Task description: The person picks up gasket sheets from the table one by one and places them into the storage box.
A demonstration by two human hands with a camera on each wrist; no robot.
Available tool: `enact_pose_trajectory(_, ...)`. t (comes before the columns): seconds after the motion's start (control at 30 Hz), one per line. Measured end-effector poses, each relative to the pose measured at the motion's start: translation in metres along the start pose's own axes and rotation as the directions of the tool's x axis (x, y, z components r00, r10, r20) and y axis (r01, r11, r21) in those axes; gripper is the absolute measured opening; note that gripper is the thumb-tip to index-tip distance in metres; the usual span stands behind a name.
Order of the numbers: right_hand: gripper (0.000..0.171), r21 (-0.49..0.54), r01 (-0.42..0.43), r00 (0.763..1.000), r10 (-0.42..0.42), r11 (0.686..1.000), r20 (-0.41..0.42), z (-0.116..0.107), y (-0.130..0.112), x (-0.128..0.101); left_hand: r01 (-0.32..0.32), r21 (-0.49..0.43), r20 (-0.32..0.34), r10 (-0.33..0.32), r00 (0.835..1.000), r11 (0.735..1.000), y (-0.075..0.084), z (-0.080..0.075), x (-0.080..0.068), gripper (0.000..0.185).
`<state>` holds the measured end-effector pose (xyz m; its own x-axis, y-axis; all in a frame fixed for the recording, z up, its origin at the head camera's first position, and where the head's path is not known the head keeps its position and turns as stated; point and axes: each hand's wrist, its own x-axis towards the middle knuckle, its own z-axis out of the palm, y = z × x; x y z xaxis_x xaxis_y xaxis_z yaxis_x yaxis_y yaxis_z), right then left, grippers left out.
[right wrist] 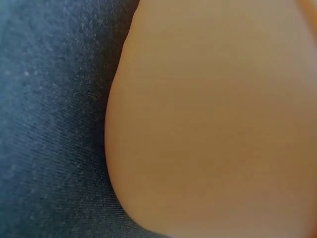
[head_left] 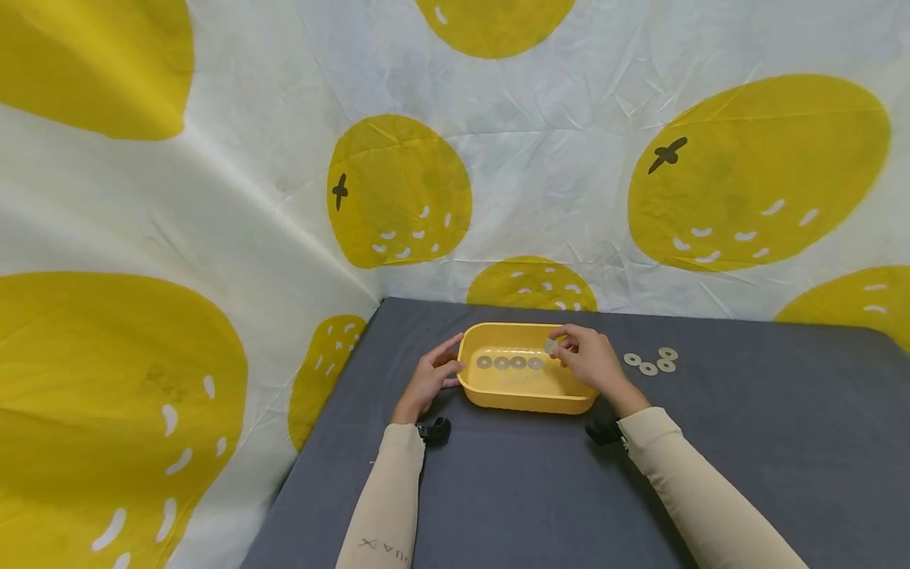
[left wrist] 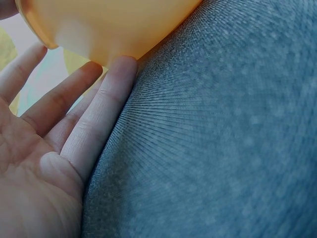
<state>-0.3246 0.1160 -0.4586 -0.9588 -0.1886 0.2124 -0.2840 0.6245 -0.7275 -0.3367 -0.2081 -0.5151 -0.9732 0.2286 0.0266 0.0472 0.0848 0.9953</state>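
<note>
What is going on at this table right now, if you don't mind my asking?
A person is working with metal washers and a yellow tub on a grey table. The right hand pinches one washer over the tub, where four washers lie in a row. The left hand rests open against the tub's left end. Four more washers lie on the table to the right.

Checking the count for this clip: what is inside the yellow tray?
Four washers lie in a row on the floor of the yellow tray. The right hand pinches a fifth washer above it and covers the tray's right end.
</note>
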Motion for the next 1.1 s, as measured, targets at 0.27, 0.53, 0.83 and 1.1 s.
enact_pose_trajectory(0.27,0.028,-0.205,-0.025,0.999,0.034,0.978,0.041,0.008,-0.005,0.013,-0.002,-0.007,0.001,0.002,1.0,1.0,0.002,-0.003,0.0,0.06)
enact_pose_trajectory(0.53,0.025,-0.363,-0.051,0.995,0.079,0.931,0.063,0.014,-0.005,0.018,0.015,-0.009,-0.006,-0.015,1.0,1.0,0.003,-0.003,0.001,0.059)
enact_pose_trajectory(0.83,0.024,-0.451,-0.058,0.992,0.103,0.891,0.075,0.016,-0.007,0.022,0.02,-0.008,-0.008,-0.02,1.0,1.0,0.005,0.0,-0.001,0.059)
enact_pose_trajectory(1.1,0.024,-0.483,-0.053,0.987,0.118,0.874,0.107,0.015,-0.01,0.023,0.029,-0.004,-0.012,-0.029,1.0,1.0,0.008,0.001,0.001,0.06)
